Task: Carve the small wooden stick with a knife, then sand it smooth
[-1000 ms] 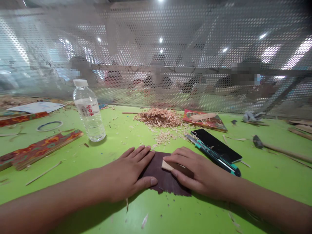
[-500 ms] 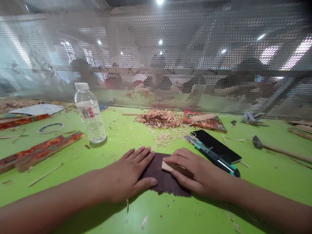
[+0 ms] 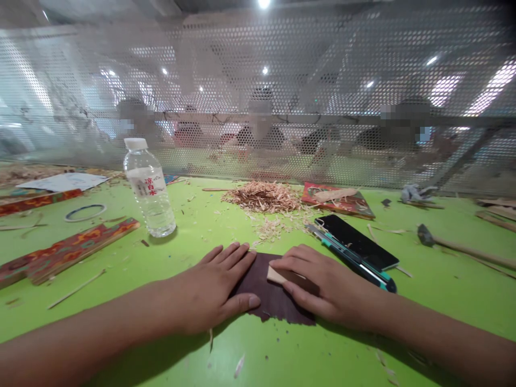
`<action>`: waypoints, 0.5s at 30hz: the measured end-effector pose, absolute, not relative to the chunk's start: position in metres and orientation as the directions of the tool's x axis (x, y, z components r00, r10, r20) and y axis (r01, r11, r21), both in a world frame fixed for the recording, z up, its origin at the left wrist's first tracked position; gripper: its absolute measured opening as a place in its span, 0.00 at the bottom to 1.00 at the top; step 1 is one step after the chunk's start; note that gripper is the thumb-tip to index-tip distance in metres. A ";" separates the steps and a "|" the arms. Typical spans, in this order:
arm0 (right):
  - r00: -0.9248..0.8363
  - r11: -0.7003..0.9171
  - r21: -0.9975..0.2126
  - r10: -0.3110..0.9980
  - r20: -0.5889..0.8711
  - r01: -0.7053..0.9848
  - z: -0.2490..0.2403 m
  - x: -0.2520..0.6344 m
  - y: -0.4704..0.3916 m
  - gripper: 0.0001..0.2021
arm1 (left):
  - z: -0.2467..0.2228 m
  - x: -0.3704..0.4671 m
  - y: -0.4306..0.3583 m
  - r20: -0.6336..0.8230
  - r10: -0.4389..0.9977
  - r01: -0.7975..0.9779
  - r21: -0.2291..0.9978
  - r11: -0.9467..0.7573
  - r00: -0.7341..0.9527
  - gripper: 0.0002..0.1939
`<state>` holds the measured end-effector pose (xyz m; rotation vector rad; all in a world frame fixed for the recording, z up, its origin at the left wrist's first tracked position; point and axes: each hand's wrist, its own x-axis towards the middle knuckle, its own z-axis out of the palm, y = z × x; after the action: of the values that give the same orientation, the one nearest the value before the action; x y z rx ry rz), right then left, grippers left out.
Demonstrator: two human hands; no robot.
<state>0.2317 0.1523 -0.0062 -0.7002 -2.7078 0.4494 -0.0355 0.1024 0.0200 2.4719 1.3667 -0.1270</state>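
A dark brown sheet with a ragged near edge, which looks like sandpaper, lies flat on the green table. My left hand presses on its left side, palm down with the fingers stretched out. On the sheet's right part, my right hand grips a small pale wooden block between thumb and fingers. The block rests against the sheet, and most of it is hidden under my fingers. Right beside that hand lies a utility knife with teal parts, partly against a black phone.
Wood shavings are heaped behind the sheet. A water bottle stands at the left near painted boards and a ring. A small hammer lies right. Perforated mesh closes the back, with people beyond it.
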 end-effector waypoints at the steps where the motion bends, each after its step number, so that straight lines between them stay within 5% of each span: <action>1: -0.834 0.830 -0.372 0.511 0.207 0.416 -0.006 0.231 0.152 0.17 | 0.020 -0.035 0.102 -0.232 0.811 0.841 0.221 -0.494 0.538 0.43; 15: -0.834 0.832 -0.373 0.508 0.214 0.411 -0.005 0.232 0.152 0.17 | 0.020 -0.034 0.103 -0.274 0.812 0.856 0.204 -0.475 0.515 0.44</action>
<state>0.2323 0.1516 -0.0049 -0.6969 -2.7078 0.4528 -0.0339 0.1027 0.0200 2.4469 1.3931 -0.1984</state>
